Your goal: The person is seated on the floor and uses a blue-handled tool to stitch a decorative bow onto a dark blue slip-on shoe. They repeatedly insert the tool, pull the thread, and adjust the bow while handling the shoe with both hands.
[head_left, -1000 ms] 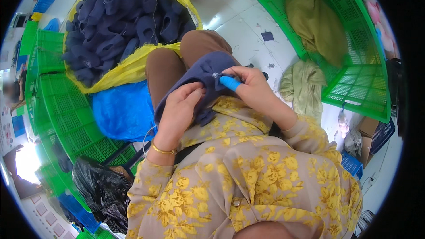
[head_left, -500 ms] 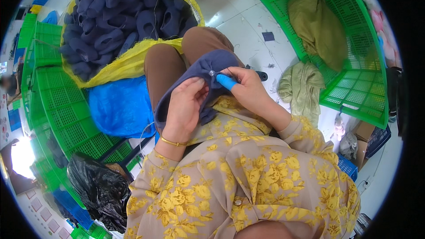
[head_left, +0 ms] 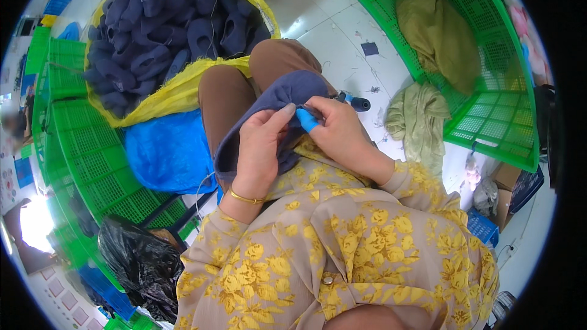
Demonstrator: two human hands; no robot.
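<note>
A navy fabric slipper (head_left: 298,87) rests across my lap, its toe pointing away and to the right. My left hand (head_left: 260,143) is closed on its near side, with thumb and forefinger pinching the gathered fabric on top; a gold bangle circles that wrist. Close beside those fingertips, my right hand (head_left: 343,133) is closed in a pinch against the slipper. A blue cover (head_left: 307,120) wraps its thumb. Whatever lies between the right fingertips is hidden, and the spot where both hands meet is mostly covered.
A yellow sack (head_left: 183,79) full of navy slippers (head_left: 153,58) stands ahead left, near a blue plastic bag (head_left: 166,153). Green crates (head_left: 92,159) line the left; another green crate (head_left: 495,128) at right holds olive cloth (head_left: 437,36). A black bag (head_left: 137,266) sits near left.
The fingers of both hands have shifted on the slipper. A small shiny clear piece that showed between them is now covered, with the left thumb over that spot.
</note>
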